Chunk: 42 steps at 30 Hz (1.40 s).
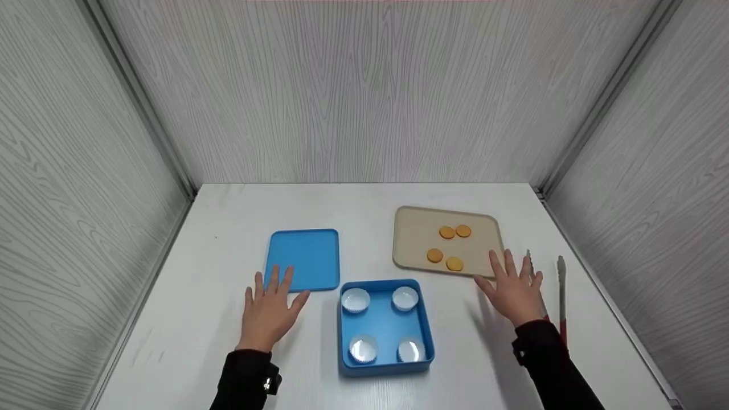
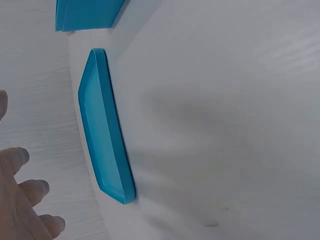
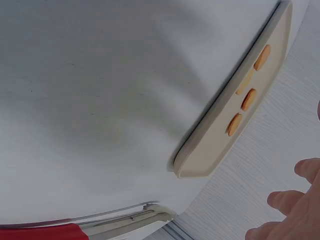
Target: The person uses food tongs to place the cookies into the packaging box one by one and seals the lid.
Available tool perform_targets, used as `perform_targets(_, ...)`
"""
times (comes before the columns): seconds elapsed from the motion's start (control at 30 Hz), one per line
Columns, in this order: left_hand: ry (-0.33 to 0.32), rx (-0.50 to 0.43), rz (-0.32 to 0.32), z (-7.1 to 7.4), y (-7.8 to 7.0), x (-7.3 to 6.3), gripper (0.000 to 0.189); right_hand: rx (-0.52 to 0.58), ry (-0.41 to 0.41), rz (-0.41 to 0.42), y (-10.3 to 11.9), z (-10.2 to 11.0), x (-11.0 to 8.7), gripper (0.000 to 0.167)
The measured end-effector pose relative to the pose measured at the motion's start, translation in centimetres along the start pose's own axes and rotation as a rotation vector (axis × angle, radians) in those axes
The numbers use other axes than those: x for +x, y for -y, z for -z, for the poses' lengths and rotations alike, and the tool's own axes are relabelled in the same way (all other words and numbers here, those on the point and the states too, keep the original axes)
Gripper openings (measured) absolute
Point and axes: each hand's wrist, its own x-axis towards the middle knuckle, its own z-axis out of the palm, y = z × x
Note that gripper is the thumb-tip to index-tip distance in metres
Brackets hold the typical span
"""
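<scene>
My left hand (image 1: 269,314) hovers with fingers spread, nearest the blue lid-like tray (image 1: 303,259), which also shows in the left wrist view. Over the right side, my right hand (image 1: 516,293) is likewise spread and holds nothing. It is close to the beige tray (image 1: 413,239), where several round orange-yellow cookies (image 1: 447,232) lie. Between the hands stands a square blue box (image 1: 387,330) with a white paper baking cup (image 1: 356,300) in each corner. Metal tongs with red handles (image 1: 562,296) lie beside the right hand, partly hidden by it.
The white table (image 1: 364,210) is enclosed by grey wood-grain panels (image 1: 364,91) at the back and on both sides. In the right wrist view the red tong handle (image 3: 42,232) lies at the lower left.
</scene>
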Motion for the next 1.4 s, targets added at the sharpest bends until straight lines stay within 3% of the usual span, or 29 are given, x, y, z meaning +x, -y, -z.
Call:
perform_targets(0.2, 0.032, -0.015, -0.024, -1.5, -1.6, -0.6, 0.079, 0.013, 0.002, -0.006, -1.0, 0.4, -0.3, 0.081)
perform_targets(0.37, 0.078, -0.123, -0.032, -2.9, -3.2, -1.2, 0.08, 0.013, 0.028, -0.034, -1.8, 0.6, -0.4, 0.085)
perform_targets(0.67, 0.189, -0.324, 0.046, -5.4, -5.8, -2.1, 0.08, 0.011, 0.031, -0.078, -3.5, 1.0, -1.0, 0.089)
perform_targets(0.87, 0.252, -0.553, 0.145, -6.8, -7.5, -3.1, 0.093, 0.012, -0.025, -0.092, -4.9, 1.1, -2.2, 0.092)
perform_targets(1.07, 0.249, -0.739, 0.183, -8.1, -9.1, -3.7, 0.094, 0.013, -0.081, -0.123, -6.7, 0.6, -3.5, 0.093)
perform_targets(1.27, 0.205, -0.762, 0.135, -9.3, -9.7, -4.0, 0.075, -0.022, -0.147, -0.167, -8.3, -0.1, -4.7, 0.093)
perform_targets(1.4, 0.171, -0.749, 0.119, -9.8, -9.8, -4.2, 0.068, -0.002, -0.082, -0.251, -9.2, -0.1, -5.5, 0.098)
